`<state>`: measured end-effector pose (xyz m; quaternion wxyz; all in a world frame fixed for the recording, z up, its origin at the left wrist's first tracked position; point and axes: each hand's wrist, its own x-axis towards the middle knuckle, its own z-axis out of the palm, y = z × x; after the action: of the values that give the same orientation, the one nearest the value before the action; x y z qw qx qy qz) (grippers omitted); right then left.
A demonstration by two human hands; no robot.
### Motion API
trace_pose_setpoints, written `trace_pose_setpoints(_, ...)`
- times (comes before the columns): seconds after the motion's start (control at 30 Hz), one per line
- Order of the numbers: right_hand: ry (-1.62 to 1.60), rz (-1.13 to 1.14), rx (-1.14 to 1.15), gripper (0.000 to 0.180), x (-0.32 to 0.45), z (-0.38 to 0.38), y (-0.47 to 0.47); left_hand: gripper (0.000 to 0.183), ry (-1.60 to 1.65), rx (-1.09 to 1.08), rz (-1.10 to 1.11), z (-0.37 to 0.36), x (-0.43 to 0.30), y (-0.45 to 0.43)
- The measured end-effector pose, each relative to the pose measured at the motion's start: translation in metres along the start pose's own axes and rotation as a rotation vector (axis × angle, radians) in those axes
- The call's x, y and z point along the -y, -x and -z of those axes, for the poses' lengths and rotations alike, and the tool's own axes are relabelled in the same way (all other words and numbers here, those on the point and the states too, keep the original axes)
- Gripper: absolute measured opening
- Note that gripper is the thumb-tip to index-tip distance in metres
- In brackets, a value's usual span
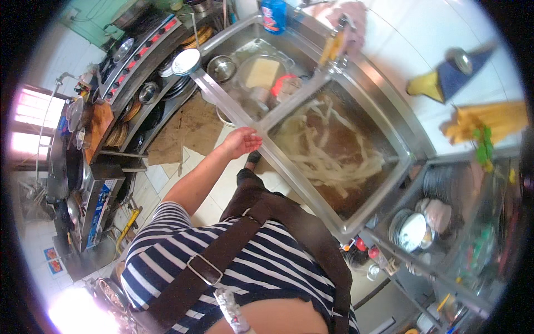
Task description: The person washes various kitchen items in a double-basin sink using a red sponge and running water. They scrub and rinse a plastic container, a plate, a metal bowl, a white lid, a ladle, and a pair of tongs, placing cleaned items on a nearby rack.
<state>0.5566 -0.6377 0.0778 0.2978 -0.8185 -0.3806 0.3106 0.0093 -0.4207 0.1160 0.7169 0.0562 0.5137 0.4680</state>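
Note:
My left hand [245,142] is empty, its fingers loosely curled, beside the front rim of a stainless-steel double sink [288,165]. The right basin holds murky brown water with long whitish strips [325,167] in it; I cannot tell what they are. In the other basin are a metal bowl [221,69], a pale yellow block [263,73] in a round container, a metal cup [259,98] and a red item [284,85]. A faucet [338,64] and a cloth [354,25] are at the sink's back. My right hand is out of view.
A blue bottle [273,16] stands at the far basin corner. A round white-topped container [186,61] is at the sink's left corner. Metal shelving with pans [149,92] and a stove [133,58] stand left. On the right, a rack holds stacked dishes [412,231]. Cardboard [183,129] covers some floor.

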Motion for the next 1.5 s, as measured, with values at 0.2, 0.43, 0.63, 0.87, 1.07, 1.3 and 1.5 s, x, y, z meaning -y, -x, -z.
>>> trace_pose_setpoints(0.2, -0.484, -0.585, -0.088, 0.036, -0.073, -0.014, 0.055, 0.028, 0.345, -0.401, -0.442, 0.153, -0.157, -0.109)
trace_pose_setpoints(0.43, -0.887, -0.579, -0.573, 0.020, 0.019, 0.032, 0.091, 0.056, 0.165, -0.939, -0.478, 0.347, -0.322, -0.205)
trace_pose_setpoints(0.63, -0.379, -0.511, 0.296, 0.027, 0.254, -0.148, 0.009, 0.053, 0.145, -0.487, -0.330, 0.380, -0.345, -0.212)
trace_pose_setpoints(0.87, -0.168, -0.321, 0.574, 0.030, 0.342, -0.273, -0.046, 0.050, -0.047, -0.370, -0.427, 0.350, -0.334, -0.190)
trace_pose_setpoints(1.07, -0.418, -0.122, 0.858, 0.051, 0.425, -0.414, -0.105, 0.043, -0.177, -0.121, -0.298, 0.206, -0.298, -0.215)
trace_pose_setpoints(1.3, -0.445, 0.092, 0.480, 0.073, 0.473, -0.452, -0.202, 0.050, -0.211, 0.123, -0.069, -0.019, -0.189, -0.289)
trace_pose_setpoints(1.5, -0.239, 0.292, 0.107, 0.064, 0.443, -0.419, -0.257, 0.048, 0.090, 0.480, 0.292, -0.091, -0.136, -0.342)
